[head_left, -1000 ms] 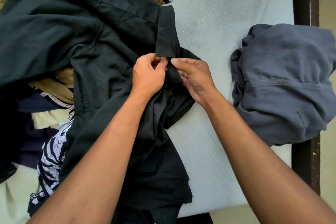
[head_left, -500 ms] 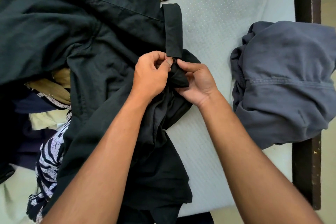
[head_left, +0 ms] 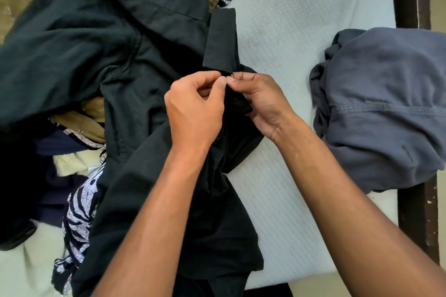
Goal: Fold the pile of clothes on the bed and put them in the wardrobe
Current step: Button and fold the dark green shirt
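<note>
Here, the left hand [head_left: 193, 108] and right hand [head_left: 263, 101] meet fingertip to fingertip at the middle, each pinching a bunched fold of the black shirt [head_left: 144, 55] just below its flat cuff [head_left: 220, 38]. The shirt spreads toward 9 and 6 o'clock over the pile of clothes [head_left: 79, 212] on the bed [head_left: 289, 19]. At 3 o'clock, apart from the shirt, lies a crumpled grey garment [head_left: 386, 103].
</note>
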`<state>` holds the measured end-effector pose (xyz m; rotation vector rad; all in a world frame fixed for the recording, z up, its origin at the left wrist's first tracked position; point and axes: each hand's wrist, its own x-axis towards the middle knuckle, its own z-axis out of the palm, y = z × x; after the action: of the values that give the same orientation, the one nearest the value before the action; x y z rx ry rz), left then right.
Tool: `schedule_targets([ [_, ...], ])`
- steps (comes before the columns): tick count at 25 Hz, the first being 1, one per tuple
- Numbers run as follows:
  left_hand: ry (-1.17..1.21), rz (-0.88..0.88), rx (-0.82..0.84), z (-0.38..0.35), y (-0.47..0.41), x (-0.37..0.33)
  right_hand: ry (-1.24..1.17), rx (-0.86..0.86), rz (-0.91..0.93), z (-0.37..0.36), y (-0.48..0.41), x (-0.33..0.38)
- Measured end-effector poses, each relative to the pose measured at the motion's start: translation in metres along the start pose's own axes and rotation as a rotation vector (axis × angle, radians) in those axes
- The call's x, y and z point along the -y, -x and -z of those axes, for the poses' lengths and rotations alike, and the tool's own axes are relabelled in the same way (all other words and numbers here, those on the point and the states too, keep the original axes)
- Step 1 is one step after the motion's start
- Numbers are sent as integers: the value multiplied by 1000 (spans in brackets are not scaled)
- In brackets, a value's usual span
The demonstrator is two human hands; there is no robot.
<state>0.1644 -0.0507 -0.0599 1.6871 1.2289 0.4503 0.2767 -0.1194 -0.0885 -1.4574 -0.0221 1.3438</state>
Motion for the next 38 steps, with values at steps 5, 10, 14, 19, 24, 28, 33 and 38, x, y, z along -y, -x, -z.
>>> schedule_targets([
  [5, 21, 42, -50, -5, 2, -6, 20, 8, 122, 9, 3, -6],
  [10, 256, 183, -35, 1, -2, -7, 47, 238, 138, 19, 4, 5],
  [14, 153, 149, -82, -1, 2, -7, 373, 43, 307, 10, 15, 9],
  [19, -109, -203, -53, 36, -25, -16, 497, -604, 224, 26, 31, -11],
  [24, -775, -638, 327, 54, -128, -47, 456, -612, -97, 29, 22, -31],
  [28, -1428, -426, 596, 46, -180, -41, 311, -652, 52, 22, 1, -24],
  [33, -904, -534, 508, 77, -181, -45, -45, -631, 309, 28, 7, -6],
  [38, -705, -668, 364, 154, -152, -93, 195, -793, 602, 34, 67, 73],
])
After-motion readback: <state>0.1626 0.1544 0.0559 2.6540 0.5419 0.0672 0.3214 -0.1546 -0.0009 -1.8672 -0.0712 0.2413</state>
